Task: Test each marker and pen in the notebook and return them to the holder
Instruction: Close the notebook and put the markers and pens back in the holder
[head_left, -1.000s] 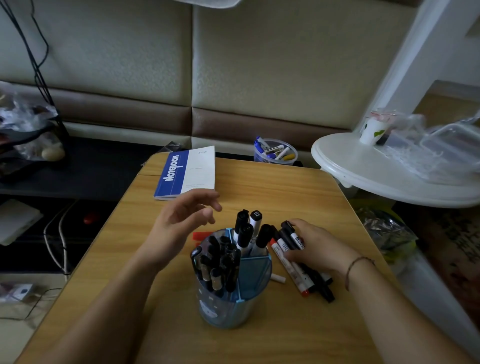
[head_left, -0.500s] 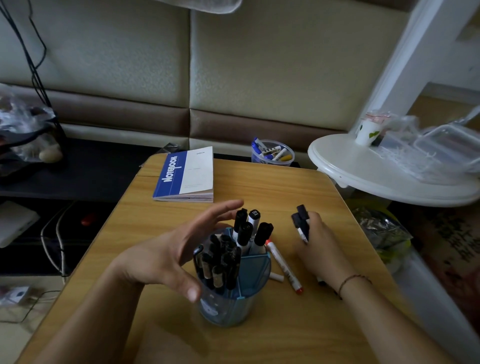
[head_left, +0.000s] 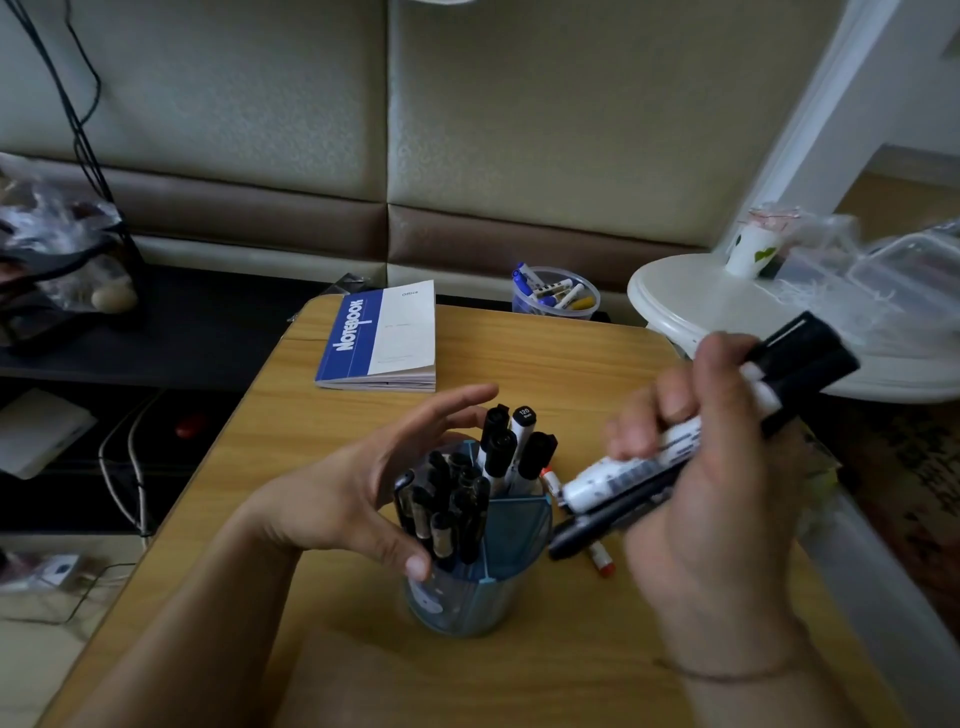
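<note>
A blue translucent holder (head_left: 511, 540) stands mid-table, packed with black-capped markers and pens (head_left: 506, 449). My left hand (head_left: 358, 491) cups its left side, fingers spread, thumb at the rim. Lifted above the table to the right of the holder, my right hand (head_left: 711, 478) grips a bundle of markers (head_left: 654, 460), white and black barrels with black caps pointing up right. A red-tipped marker (head_left: 601, 558) lies on the table under the bundle. The closed blue-and-white notebook (head_left: 382, 338) lies at the table's far edge.
The wooden table (head_left: 519, 665) is small. A clear tub of pens (head_left: 555, 297) sits behind its far edge. A white round side table (head_left: 691, 306) with a cup and plastic bags stands at the right. Dark shelving with cables is on the left.
My right hand has gathered the loose markers off the table and raised them toward me. My left hand has moved in to cup the holder's side.
</note>
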